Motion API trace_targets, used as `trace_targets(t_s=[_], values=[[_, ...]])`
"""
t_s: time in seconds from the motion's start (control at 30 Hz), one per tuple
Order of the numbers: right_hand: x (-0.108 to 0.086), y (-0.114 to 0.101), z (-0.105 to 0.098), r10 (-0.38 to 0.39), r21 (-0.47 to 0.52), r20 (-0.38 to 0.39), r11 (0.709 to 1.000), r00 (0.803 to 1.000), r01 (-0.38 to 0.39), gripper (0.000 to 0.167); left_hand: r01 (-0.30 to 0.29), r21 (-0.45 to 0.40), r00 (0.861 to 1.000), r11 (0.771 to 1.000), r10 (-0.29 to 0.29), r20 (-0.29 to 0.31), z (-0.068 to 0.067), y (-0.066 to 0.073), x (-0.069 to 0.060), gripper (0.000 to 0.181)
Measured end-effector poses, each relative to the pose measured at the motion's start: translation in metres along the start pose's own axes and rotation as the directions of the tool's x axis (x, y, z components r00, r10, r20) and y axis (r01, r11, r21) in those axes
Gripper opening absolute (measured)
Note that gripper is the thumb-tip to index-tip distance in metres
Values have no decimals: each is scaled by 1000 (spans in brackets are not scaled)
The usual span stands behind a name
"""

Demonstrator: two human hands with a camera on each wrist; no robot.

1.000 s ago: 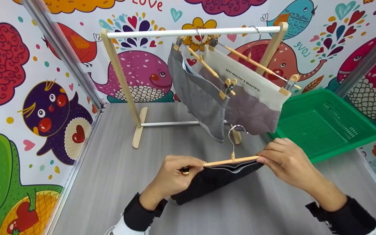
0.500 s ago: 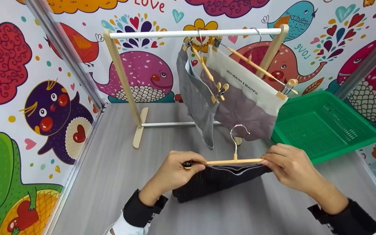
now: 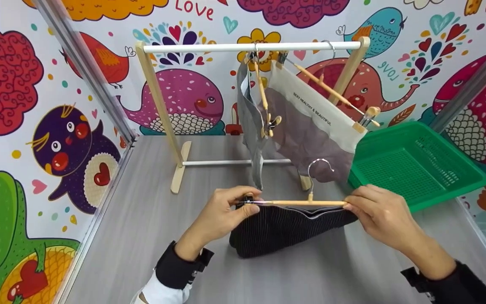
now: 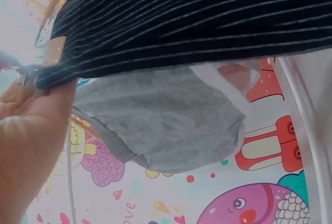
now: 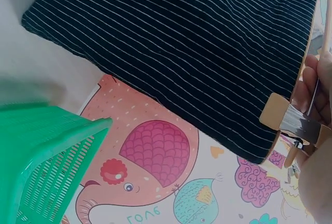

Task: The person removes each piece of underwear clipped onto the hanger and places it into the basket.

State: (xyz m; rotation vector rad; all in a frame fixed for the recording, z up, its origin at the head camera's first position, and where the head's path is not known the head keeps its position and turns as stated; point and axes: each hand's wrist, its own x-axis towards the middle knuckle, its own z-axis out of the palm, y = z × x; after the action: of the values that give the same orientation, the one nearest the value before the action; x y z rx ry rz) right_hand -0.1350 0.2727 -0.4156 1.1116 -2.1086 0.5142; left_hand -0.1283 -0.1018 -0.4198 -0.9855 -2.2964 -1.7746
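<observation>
In the head view, my left hand [image 3: 224, 211] holds the left end of a clip hanger [image 3: 310, 202], thumb and fingers about its clip [image 3: 248, 199]. My right hand [image 3: 382, 213] grips the right end; in the right wrist view a wooden-padded clip [image 5: 275, 112] bites the cloth beside its fingers. From the hanger hangs a black garment [image 3: 285, 232] with thin white stripes, like underpants, its waist edge sagging in the middle. The metal hook [image 3: 321, 160] points up, apart from the rack.
A wooden rack with a white rail [image 3: 209, 47] stands behind my hands. On it hang grey underpants [image 3: 252, 122] and a white-and-mauve pair [image 3: 317, 122] with printed lettering. A green basket [image 3: 416, 164] sits at the right. Patterned walls enclose the grey table [image 3: 150, 228].
The hanger and black garment have risen a little and shifted right. More of the hanger's left end shows between my left fingers. The grey underpants on the rail have turned nearly edge-on.
</observation>
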Motion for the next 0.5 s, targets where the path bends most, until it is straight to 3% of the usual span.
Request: trace_targets(t_s=[0.5], values=[[10,-6,-2,-29,-49,-10,998,1000,28,41,-89,65,994,994,93,-63,-4,-2,9,11]])
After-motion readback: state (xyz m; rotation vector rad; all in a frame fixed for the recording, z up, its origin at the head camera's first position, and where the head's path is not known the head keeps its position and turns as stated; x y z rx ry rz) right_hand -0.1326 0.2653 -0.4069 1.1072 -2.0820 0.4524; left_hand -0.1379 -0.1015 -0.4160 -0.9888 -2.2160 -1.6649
